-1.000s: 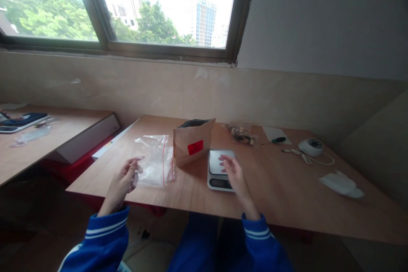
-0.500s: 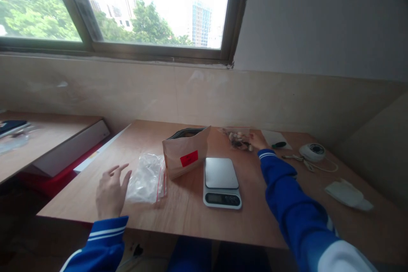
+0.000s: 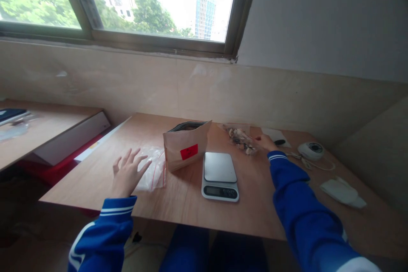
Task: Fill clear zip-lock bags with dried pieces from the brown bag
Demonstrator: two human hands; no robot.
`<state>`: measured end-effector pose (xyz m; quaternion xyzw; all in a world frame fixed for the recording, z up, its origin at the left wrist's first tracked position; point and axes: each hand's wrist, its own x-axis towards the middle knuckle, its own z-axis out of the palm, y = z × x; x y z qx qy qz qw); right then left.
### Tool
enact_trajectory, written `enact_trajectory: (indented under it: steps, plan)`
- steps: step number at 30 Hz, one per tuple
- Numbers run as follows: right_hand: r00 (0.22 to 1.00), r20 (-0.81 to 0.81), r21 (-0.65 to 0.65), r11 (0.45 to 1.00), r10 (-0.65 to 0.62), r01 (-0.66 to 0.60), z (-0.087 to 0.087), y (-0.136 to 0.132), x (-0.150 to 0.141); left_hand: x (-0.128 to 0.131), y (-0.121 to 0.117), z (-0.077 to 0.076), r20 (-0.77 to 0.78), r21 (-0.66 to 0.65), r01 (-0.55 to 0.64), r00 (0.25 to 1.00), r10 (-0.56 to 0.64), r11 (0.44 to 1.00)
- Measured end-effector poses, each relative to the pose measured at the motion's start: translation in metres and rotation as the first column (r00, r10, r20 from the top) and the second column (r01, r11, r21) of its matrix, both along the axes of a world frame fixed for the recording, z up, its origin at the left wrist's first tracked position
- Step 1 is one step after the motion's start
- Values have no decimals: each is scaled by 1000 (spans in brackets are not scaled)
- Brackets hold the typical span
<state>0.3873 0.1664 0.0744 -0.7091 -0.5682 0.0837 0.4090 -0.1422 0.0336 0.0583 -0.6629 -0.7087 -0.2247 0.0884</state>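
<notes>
My left hand (image 3: 128, 172) hovers with fingers spread over a clear zip bag with a red strip (image 3: 152, 170) at the table's near left. My right hand (image 3: 265, 142) reaches to the far side and pinches the edge of a small clear bag of brownish pieces (image 3: 240, 138). Between them stands an open brown paper pouch with a red label (image 3: 186, 148). A small digital scale (image 3: 219, 175) lies in front of me, nothing on its plate.
The wooden table (image 3: 287, 204) also bears a white round device with a cable (image 3: 310, 149), a crumpled white cloth (image 3: 342, 191), and a paper with a dark pen (image 3: 276, 137). A second table (image 3: 41, 136) stands to the left, under the window.
My right hand left the scale, reached to the small bag of pieces and has dragged it slightly nearer. My left hand let go of the clear zip bag and now spreads over it.
</notes>
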Motion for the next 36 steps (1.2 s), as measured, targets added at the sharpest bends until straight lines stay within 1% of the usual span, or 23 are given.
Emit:
enact_trajectory:
  steps: [2, 3, 4, 5, 8, 11, 13, 16, 18, 19, 20, 21, 22, 24, 25, 26, 27, 28, 29, 30, 31, 33, 36]
  plan:
    - [999, 14, -62, 997, 40, -39, 10, -12, 3, 11, -9, 12, 60, 85, 26, 998, -31, 996]
    - [998, 22, -80, 996, 51, -50, 15, -20, 3, 18, -12, 14, 93, 79, 37, 995, -45, 996]
    - [998, 30, -80, 996, 49, -46, 20, -29, 3, 25, -15, 12, 117, 41, 54, 991, -59, 998]
    - [999, 36, -67, 997, 39, -37, 25, -39, 2, 33, -16, 9, 124, -25, 76, 990, -73, 997]
    - [1000, 1, 42, 999, 1, -1, 39, -77, -11, 50, -14, -11, 77, -223, 31, 997, -14, 974]
    - [985, -172, 181, 983, 5, 27, 50, -125, -38, 55, -7, -24, 73, -279, -16, 997, 37, 960]
    - [934, -357, 224, 970, -12, 98, 52, -159, -60, 52, -3, -25, 120, -279, -14, 992, 49, 960]
    - [802, -597, 202, 968, -1, 152, 51, -205, -98, 50, -3, -22, 173, -279, 4, 984, 46, 960]
    - [731, -682, 168, 973, -1, 158, 49, -228, -122, 58, -13, -17, 211, -215, 4, 977, 43, 977]
    - [707, -707, 148, 979, 6, 140, 49, -237, -134, 65, -22, -13, 268, -147, 4, 963, 36, 989]
    - [693, -720, 128, 987, 23, 99, 48, -244, -145, 75, -34, -9, 365, -46, 20, 931, -2, 999]
    - [688, -724, 108, 993, 50, 41, 49, -249, -157, 87, -47, -2, 490, 37, 65, 869, -75, 997]
    - [689, -719, 92, 995, 86, -28, 49, -252, -168, 99, -61, 5, 628, 101, 112, 764, -151, 989]
    - [696, -697, 65, 982, 172, -178, 52, -255, -188, 125, -89, 23, 859, 108, 213, 471, -199, 971]
    - [697, -684, 56, 968, 216, -245, 53, -256, -197, 136, -100, 32, 917, 114, 299, 335, -216, 947]
    - [696, -669, 50, 950, 260, -307, 54, -256, -206, 145, -108, 41, 946, 127, 357, 236, -221, 925]
    - [693, -655, 44, 930, 302, -364, 55, -257, -214, 153, -114, 48, 961, 126, 411, 176, -214, 903]
    - [687, -642, 37, 909, 339, -415, 56, -258, -221, 158, -118, 53, 966, 119, 472, 147, -211, 873]
    - [682, -631, 29, 889, 370, -457, 56, -260, -228, 162, -120, 55, 967, 109, 505, 147, -210, 856]
    - [675, -624, 21, 872, 394, -489, 56, -263, -233, 163, -122, 56, 964, 94, 519, 167, -208, 849]
    - [669, -621, 14, 859, 408, -512, 56, -265, -239, 164, -122, 54, 958, 78, 514, 197, -206, 854]
    - [663, -623, 9, 851, 415, -525, 53, -269, -247, 163, -123, 48, 947, 59, 463, 255, -196, 885]
    - [671, -616, 12, 857, 413, -516, 46, -273, -252, 160, -126, 37, 938, 33, 444, 295, -181, 895]
